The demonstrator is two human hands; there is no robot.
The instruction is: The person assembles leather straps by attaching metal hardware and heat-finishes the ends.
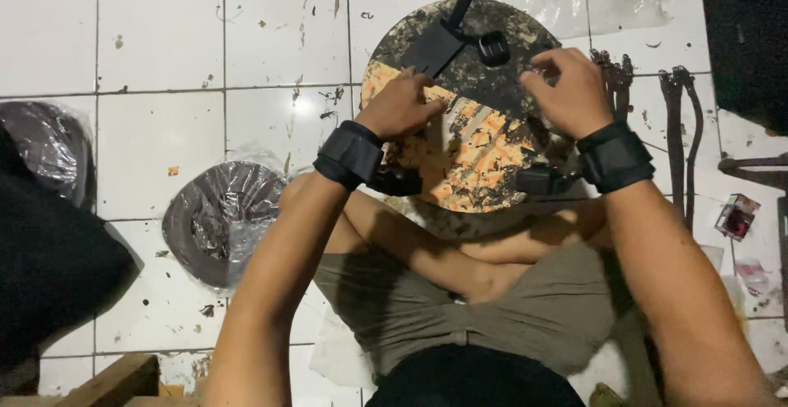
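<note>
Round, mottled black-and-orange disc (472,140) with black clamp fittings: lies on white tiled floor (164,46) before the seated person. Left hand (402,105) grip pressed on its surface; right hand (570,87) grip apparently pinching a small part at its edge.

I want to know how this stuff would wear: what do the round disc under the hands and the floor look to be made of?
Round disc: probably wood or board, matt, with a dark coating flaked off to show an orange-tan layer. Both the left hand and the right hand rest on it. Floor: glazed white tile, glossy, with dark grout lines and scattered stains.
</note>
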